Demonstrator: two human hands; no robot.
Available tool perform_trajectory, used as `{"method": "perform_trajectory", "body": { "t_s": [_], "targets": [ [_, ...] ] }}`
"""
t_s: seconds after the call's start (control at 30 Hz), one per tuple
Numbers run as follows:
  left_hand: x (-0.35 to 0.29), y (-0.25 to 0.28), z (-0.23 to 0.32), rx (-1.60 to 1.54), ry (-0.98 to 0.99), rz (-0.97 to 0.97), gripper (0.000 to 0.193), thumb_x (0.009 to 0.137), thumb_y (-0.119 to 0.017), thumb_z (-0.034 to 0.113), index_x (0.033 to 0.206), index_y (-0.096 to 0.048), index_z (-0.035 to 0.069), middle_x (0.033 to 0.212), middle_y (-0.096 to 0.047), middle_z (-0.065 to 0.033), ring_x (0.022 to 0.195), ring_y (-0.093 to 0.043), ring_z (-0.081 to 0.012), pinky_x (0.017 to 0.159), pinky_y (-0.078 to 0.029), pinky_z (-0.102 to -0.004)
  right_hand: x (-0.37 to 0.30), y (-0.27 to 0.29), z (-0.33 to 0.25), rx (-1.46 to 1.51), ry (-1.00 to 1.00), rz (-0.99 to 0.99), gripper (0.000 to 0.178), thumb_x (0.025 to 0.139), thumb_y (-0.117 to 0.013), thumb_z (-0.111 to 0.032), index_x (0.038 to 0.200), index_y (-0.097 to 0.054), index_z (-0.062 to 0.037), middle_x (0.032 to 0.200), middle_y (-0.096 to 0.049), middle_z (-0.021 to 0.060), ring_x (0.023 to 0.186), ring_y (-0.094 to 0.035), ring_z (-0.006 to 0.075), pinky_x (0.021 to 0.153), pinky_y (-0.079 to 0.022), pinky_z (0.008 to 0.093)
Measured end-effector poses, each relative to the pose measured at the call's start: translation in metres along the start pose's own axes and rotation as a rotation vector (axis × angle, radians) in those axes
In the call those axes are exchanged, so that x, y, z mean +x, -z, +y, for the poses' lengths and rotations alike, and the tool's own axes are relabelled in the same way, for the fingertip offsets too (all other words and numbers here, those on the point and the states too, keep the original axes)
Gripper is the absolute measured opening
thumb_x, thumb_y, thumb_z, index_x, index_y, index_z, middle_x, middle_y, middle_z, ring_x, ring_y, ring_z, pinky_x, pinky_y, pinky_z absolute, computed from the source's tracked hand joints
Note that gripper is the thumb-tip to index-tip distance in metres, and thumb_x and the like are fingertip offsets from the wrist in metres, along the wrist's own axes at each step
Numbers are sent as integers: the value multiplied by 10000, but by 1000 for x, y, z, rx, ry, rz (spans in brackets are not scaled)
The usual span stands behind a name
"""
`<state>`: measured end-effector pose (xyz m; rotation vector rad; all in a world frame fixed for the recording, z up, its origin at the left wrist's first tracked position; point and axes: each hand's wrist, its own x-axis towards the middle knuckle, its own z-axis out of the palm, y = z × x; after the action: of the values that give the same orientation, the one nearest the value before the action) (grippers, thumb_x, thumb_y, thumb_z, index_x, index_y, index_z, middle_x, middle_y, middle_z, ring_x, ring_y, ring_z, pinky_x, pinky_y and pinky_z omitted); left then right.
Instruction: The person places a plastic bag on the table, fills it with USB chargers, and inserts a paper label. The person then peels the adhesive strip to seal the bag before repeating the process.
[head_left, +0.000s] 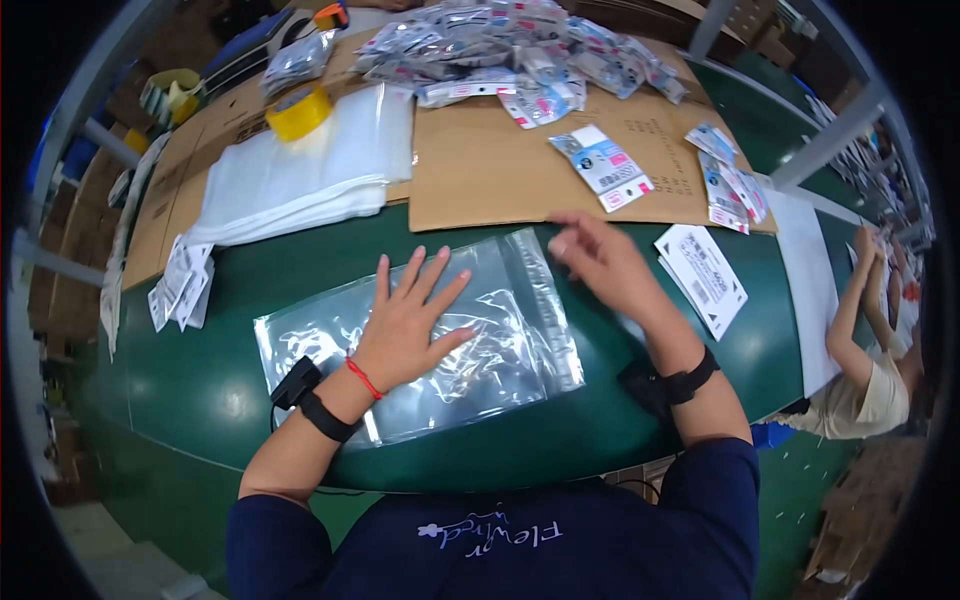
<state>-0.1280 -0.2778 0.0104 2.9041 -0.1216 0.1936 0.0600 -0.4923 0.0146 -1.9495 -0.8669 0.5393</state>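
Lying laid out on the surface (190, 385), the clear bag (500, 350) looks empty, packets (470, 45) outside it! Left hand (403, 332) atop, fingers splayed, gripping nothing; right hand (610, 265) nearby, fingers loosely curled, seemingly empty.

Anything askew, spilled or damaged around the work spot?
No spill or clear damage shows. Slightly odd: the clear plastic bag lies slanted on the green tabletop, its film creased where light glints. Farther back, a few packets lie at mixed angles on the cardboard, apart from the heap.
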Motion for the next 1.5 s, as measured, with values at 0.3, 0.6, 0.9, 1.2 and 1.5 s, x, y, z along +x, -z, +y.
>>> {"method": "perform_trajectory", "body": {
  "t_s": [0.3,0.6,0.9,1.2,1.5],
  "targets": [
    [15,-7,-3,152,-166,68,658,879,-526,507,1373,-411,88,1399,-407,-178,1301,-381,-347,1073,-250,-525,70,38,17,-673,-73,448,371,855,-565,-149,1195,-540,-5,1073,-623,212,995,-595,377,839,-477,418],
    [39,25,3,-2278,539,-311,550,920,-550,265,1343,-357,-28,1308,-487,-191,1153,-548,-279,931,-485,-414,37,0,-28,-368,719,-20,514,749,-517,49,1228,-571,-128,1136,-605,157,1096,-550,346,942,-427,404],
    [32,-17,0,-1862,566,102,371,922,-495,81,1279,-409,26,1206,-551,-124,1068,-591,-236,888,-520,-358,43,192,51,-1262,183,1040,544,819,-643,-374,1327,-496,-245,1411,-376,169,1296,-324,411,1013,-277,596],
    [30,-11,5,-1918,636,182,345,946,-491,131,1270,-432,30,1194,-563,-116,1058,-595,-222,878,-519,-355,70,190,90,-1149,-497,574,635,806,-486,-670,1282,-553,-254,1382,-429,159,1317,-267,449,998,-191,696],
    [33,-12,-1,-1911,641,154,331,969,-481,193,1268,-451,55,1183,-575,-85,1036,-605,-191,844,-533,-350,114,116,45,-907,-12,124,546,806,-578,-567,1204,-616,-195,1233,-570,119,1195,-461,355,998,-295,597]
  ]
}}
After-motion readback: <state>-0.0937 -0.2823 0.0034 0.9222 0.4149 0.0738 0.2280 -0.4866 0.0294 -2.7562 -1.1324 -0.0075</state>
